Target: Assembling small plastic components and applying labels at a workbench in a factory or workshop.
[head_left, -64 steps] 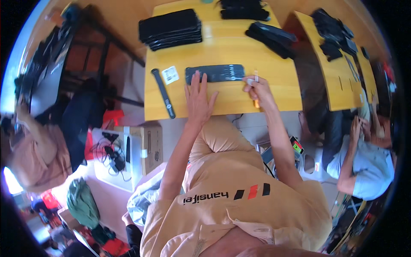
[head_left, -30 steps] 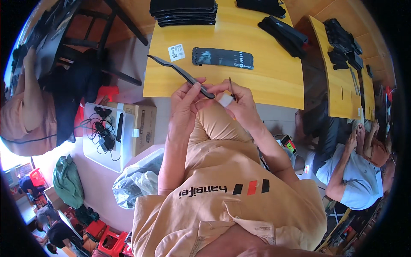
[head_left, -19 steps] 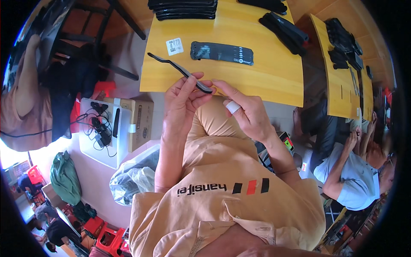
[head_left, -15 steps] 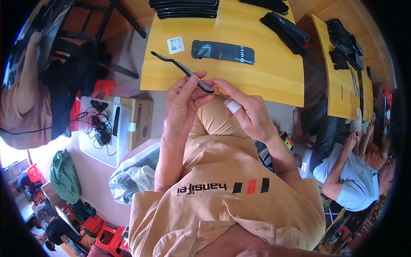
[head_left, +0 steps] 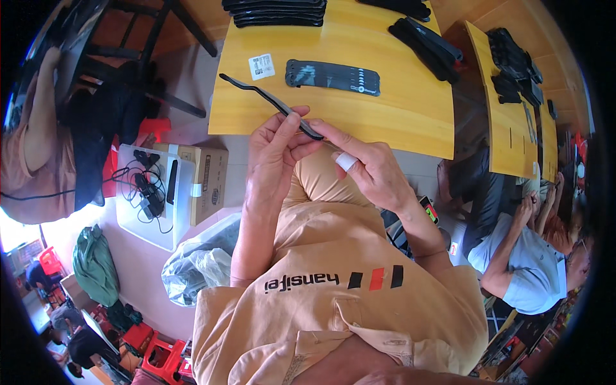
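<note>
My left hand (head_left: 277,142) is closed on a narrow black padded strap (head_left: 266,96), pinching it near its near end. The strap is seen nearly edge-on; its far end is bent and points up and left over the table. My right hand (head_left: 373,167) has its index finger stretched out, touching the strap's near end beside my left fingers. White tape wraps its thumb, which stands apart from the index finger. Beyond my hands, a small stack of dark printed straps (head_left: 332,77) lies on the yellow table (head_left: 410,122). A white label sheet (head_left: 261,66) lies to its left.
A tall stack of black straps (head_left: 274,11) and a black bundle (head_left: 423,48) lie farther back. At left stand a white bin (head_left: 131,221) with cables and a cardboard box (head_left: 212,183). Another person (head_left: 523,263) sits at right by a second table (head_left: 510,141).
My right index finger has moved left and down onto the strap's near end, and its thumb has shifted slightly left. My left hand keeps its hold on the strap.
</note>
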`<action>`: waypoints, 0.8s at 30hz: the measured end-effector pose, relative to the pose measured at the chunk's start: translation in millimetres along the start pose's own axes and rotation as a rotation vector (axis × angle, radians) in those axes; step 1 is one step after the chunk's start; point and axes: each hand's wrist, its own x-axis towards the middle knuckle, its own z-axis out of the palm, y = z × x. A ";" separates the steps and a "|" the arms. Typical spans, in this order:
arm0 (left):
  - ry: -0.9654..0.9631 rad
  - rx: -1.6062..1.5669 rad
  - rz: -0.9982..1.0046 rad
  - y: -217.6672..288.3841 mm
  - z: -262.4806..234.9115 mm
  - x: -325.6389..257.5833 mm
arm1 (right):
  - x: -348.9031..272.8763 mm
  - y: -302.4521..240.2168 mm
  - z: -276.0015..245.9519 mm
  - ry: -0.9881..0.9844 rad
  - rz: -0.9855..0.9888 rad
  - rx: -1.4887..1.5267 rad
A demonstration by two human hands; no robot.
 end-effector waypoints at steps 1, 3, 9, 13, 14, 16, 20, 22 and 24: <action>-0.003 -0.005 0.002 -0.4 -0.5 0.2 | 0.1 0.6 0.1 -0.002 -0.003 0.022; -0.007 -0.010 0.003 -1.3 -0.8 0.2 | -0.2 0.6 -0.5 -0.010 0.015 0.046; 0.007 0.017 0.004 -1.7 0.7 0.0 | -0.2 2.0 -2.5 -0.025 0.021 0.034; 0.057 0.131 0.076 0.2 6.5 -2.6 | 0.3 0.7 -4.2 -0.043 0.040 0.051; 0.079 0.180 0.107 0.7 8.2 -3.0 | 0.2 0.0 -5.0 -0.042 0.041 0.051; 0.083 0.188 0.106 1.3 9.1 -3.2 | 0.3 -1.7 -6.7 -0.062 0.063 0.071; 0.067 0.191 0.057 0.2 4.3 -1.0 | -0.2 -5.5 -8.6 -0.074 0.105 0.036; 0.068 0.184 0.043 -1.6 2.3 0.6 | -0.2 -6.5 -9.4 -0.086 0.130 0.036; 0.070 0.177 0.030 -2.5 0.9 1.4 | -0.3 -4.9 -9.3 -0.102 0.152 0.026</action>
